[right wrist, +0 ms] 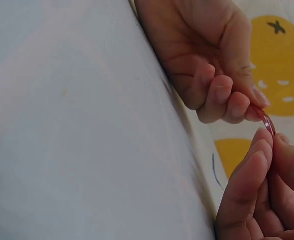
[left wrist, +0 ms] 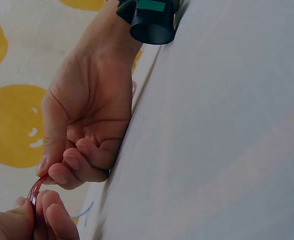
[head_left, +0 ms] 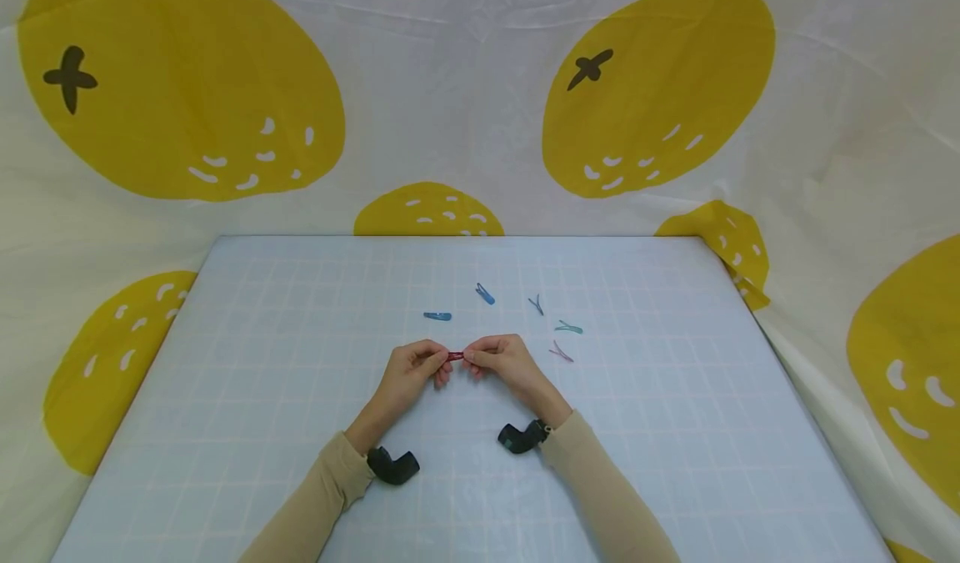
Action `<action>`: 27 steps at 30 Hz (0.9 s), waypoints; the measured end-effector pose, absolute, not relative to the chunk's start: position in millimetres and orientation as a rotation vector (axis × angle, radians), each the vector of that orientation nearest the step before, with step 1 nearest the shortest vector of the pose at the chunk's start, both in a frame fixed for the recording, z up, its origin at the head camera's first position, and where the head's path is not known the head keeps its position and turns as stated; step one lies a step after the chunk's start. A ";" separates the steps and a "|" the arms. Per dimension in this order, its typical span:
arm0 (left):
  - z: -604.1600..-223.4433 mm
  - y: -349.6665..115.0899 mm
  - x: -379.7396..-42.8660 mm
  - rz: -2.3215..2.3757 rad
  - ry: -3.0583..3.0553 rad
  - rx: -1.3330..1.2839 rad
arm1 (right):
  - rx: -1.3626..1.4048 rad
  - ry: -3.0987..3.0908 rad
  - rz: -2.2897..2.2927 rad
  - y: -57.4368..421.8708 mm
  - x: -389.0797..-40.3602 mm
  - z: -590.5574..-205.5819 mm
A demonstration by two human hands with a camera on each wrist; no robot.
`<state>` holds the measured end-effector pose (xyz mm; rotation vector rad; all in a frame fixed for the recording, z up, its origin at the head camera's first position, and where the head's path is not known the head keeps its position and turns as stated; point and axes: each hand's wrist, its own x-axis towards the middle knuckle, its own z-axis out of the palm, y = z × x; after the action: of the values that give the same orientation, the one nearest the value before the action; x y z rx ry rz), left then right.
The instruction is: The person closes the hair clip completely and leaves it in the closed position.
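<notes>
A red snap hair clip is held level between both hands above the table, bowed into a slight arc in the wrist views. At its left end my left hand pinches it between thumb and fingers. The right hand grips the other end the same way. Close up in the right wrist view, the clip spans the short gap between the two sets of fingertips. Both ends of it are hidden under the fingers. Nearest the right hand lies a pink hair clip with its arms spread.
Beyond the hands, a green clip, a grey-blue clip and a blue clip lie spread apart. Another blue clip lies flat and closed. A checked cloth covers the table; a patterned curtain hangs behind.
</notes>
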<state>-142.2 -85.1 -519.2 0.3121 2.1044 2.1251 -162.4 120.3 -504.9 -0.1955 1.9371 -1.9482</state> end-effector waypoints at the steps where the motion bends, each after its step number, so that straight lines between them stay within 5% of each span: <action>1: -518.5 -85.0 -142.3 2.125 2.102 0.311 | -0.191 1.939 -1.948 120.3 -162.4 -504.4; 10: -488.4 -83.7 -132.1 2.119 2.141 0.316 | -0.175 1.943 -1.976 120.8 -161.4 -501.9; 21: -514.4 -85.2 -140.3 2.201 2.116 0.248 | -0.130 1.931 -2.027 120.6 -161.2 -502.1; 27: -496.0 -85.1 -134.4 2.243 2.135 0.237 | -0.126 1.919 -2.060 119.6 -161.5 -503.2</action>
<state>-134.4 -85.1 -496.0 0.2374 2.1350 2.2427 -161.5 119.6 -503.2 -0.1258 1.9191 -2.0601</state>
